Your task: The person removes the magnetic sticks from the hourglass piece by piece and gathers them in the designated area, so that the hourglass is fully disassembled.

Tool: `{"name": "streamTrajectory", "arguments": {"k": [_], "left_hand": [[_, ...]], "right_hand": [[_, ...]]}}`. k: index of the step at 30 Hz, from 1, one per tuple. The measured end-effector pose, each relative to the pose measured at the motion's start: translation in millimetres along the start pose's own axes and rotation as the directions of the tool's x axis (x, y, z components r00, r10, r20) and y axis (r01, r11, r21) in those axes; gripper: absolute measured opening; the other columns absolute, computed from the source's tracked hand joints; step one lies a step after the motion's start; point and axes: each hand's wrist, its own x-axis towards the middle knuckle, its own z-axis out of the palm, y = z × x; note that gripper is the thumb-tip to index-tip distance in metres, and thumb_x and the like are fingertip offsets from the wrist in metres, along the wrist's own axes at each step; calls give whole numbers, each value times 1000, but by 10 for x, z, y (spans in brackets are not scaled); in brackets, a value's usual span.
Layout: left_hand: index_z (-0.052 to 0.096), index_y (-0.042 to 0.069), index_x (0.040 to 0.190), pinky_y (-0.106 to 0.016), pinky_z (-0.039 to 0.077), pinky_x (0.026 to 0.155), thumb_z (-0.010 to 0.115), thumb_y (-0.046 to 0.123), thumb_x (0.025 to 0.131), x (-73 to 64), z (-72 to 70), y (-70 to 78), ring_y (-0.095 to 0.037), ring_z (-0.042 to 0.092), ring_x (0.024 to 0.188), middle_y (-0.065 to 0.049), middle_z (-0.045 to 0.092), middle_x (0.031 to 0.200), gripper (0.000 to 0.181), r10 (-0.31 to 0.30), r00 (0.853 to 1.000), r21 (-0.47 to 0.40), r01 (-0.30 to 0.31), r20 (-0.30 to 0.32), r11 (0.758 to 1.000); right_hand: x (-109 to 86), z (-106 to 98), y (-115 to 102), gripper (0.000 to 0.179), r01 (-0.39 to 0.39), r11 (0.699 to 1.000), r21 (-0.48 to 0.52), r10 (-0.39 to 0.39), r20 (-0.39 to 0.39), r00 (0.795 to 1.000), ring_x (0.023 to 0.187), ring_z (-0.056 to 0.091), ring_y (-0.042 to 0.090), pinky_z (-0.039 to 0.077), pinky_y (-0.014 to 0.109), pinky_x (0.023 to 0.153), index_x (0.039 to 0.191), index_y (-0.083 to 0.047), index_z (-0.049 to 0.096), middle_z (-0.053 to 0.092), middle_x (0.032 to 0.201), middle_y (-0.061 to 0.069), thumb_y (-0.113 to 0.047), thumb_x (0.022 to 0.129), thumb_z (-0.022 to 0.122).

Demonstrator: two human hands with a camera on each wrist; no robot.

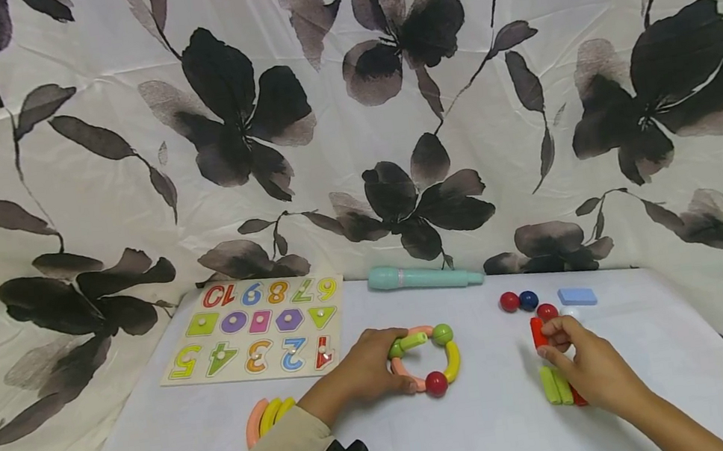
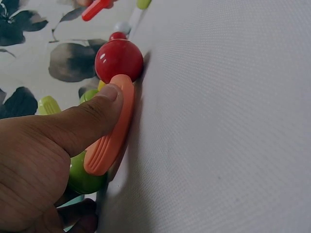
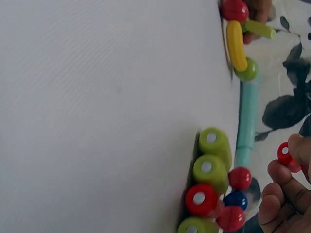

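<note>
My left hand (image 1: 373,365) grips the left side of a ring of curved magnetic rods and balls. In the left wrist view its thumb presses a coral curved rod (image 2: 114,131) between a red ball (image 2: 119,60) and a green ball (image 2: 85,177). A yellow curved rod (image 1: 453,362) and another green ball (image 1: 442,333) form the ring's right side. From the ball at the hand, a green straight rod (image 1: 413,340) sticks out inward. My right hand (image 1: 592,366) pinches a red straight rod (image 1: 537,332), raised above green rods (image 1: 555,385) and another red rod (image 3: 200,199).
Red balls (image 1: 509,302), a blue ball (image 1: 529,300) and a light blue block (image 1: 576,296) lie at the back right. A teal microphone-like stick (image 1: 425,277) lies at the back. To the left are a number puzzle board (image 1: 217,369) and curved coral and yellow rods (image 1: 268,417).
</note>
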Motion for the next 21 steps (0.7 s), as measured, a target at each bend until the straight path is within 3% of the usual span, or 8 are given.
{"name": "streamTrajectory", "arguments": {"k": [10,21], "left_hand": [[51,17,150,-44,44,108,91,51,72,0,-8,-4,-20,48,125,-5,55,139,94,-10,1000,-21,10,14,1000],[51,17,150,-44,44,108,91,51,73,1,2,-14,-21,48,126,-5,55,139,94,-4,1000,-11,4,7,1000]], "right_hand": [[-86,-132,241,42,-169,985,-48,171,43,984,92,59,24,51,43,80,126,0,53,66,107,10,-20,96,74],[-224,-192,522,41,-222,971,-89,229,70,971,87,60,24,52,43,74,123,3,54,69,102,11,-21,96,74]]}}
